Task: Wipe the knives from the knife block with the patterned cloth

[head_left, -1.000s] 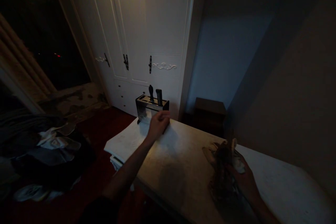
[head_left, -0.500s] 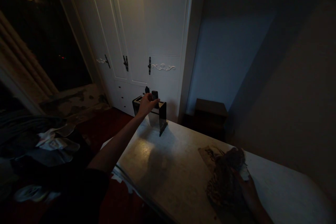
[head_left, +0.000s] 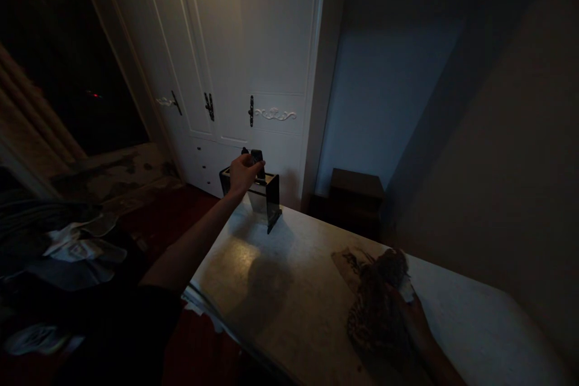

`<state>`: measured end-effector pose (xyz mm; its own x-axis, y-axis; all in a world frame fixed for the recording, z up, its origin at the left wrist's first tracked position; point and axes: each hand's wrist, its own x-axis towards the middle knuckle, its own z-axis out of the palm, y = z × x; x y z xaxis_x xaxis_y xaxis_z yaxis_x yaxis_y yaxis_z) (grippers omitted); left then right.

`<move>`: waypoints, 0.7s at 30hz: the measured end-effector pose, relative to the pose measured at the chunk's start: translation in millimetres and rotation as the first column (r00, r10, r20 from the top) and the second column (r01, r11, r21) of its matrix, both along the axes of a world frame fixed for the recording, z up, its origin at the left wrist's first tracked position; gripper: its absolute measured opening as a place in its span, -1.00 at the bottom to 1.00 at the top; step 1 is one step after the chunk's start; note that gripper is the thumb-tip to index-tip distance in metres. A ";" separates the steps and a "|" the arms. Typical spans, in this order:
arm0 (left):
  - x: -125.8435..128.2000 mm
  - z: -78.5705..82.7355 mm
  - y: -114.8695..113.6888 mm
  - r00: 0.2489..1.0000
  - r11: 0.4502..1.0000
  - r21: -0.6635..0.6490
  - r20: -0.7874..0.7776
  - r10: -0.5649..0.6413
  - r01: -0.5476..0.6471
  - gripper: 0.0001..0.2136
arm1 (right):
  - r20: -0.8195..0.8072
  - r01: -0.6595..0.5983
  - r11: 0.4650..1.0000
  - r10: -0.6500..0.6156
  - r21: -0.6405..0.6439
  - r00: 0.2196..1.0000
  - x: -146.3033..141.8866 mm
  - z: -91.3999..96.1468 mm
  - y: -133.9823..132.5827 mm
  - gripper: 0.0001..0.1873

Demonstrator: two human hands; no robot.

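Observation:
A dark knife block [head_left: 266, 202] with shiny sides stands at the far corner of a pale table [head_left: 289, 289]. My left hand [head_left: 242, 172] reaches out over the block's top, its fingers curled around a black knife handle [head_left: 257, 158] that sticks up from a slot. A second dark handle beside it is mostly hidden behind the hand. My right hand [head_left: 414, 319] rests on the table near the right, pressed onto a dark patterned cloth [head_left: 375, 307] with a pale bit of rag at its far edge.
A white wardrobe [head_left: 244, 54] with black handles stands behind the table. A low dark cabinet [head_left: 355, 193] sits in the corner to its right. Clothes lie heaped on the floor [head_left: 72, 253] at the left. The room is dim.
My left hand rose from the front of the knife block to its top and closed around a handle. The block turned on the table. My right hand stayed on the cloth.

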<state>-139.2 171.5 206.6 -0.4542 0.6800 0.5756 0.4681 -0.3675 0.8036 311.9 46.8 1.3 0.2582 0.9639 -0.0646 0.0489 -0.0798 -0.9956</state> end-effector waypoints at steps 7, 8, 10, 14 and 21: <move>5.1 62.3 -2.4 0.999 0.987 0.160 0.046 -0.013 0.006 -0.75 | -0.028 -0.065 0.997 0.066 0.045 0.997 -1.9 3.5 -0.8 -0.34; 5.9 75.3 -3.3 0.999 0.982 0.188 0.035 -0.020 0.013 -0.75 | -0.027 -0.061 0.997 0.062 0.048 0.998 -2.0 3.7 -0.9 -0.33; 8.3 102.7 -6.0 0.999 0.963 0.269 0.041 -0.036 0.023 -0.75 | -0.028 -0.048 0.998 0.049 0.043 0.998 -2.2 3.2 -0.8 -0.32; 23.7 151.6 -24.3 0.998 0.917 0.398 0.031 -0.054 0.037 -0.77 | -0.066 -0.039 0.999 0.042 0.034 0.997 -2.5 -1.7 1.0 -0.33; 95.5 171.7 -78.2 0.972 0.950 0.262 -0.202 -0.118 0.170 -0.76 | -0.165 -0.089 0.994 0.099 0.067 0.981 -6.9 -0.1 0.0 -0.36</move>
<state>-43.7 93.3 378.2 -0.2332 0.5330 0.8133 0.5223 -0.6368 0.5671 305.0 46.8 1.1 0.1566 0.9868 -0.0419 -0.1149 -0.0239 -0.9931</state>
